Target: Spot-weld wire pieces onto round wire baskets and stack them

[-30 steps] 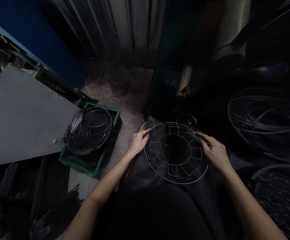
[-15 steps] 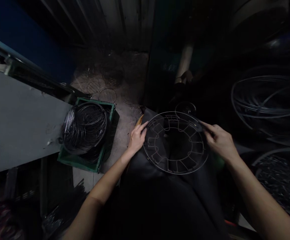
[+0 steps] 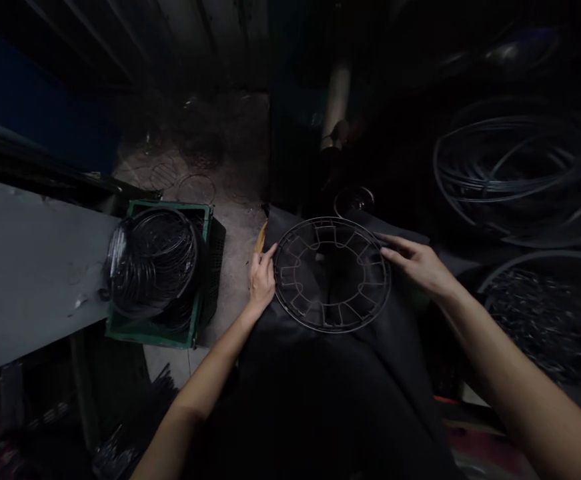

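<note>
Atop dark cloth (image 3: 320, 380), left hand (image 3: 261, 281) and right hand (image 3: 419, 265), 2 grips tight on wire frame (image 3: 295, 303).

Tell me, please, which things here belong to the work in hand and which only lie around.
In hand: round grey wire frame with a zigzag inner ring, on the black cloth; left hand at its rim; right hand pinching its rim.
Lying about: green plastic crate; stack of black wire rings in it; big loose wire coils, right; grey board, left.
</note>
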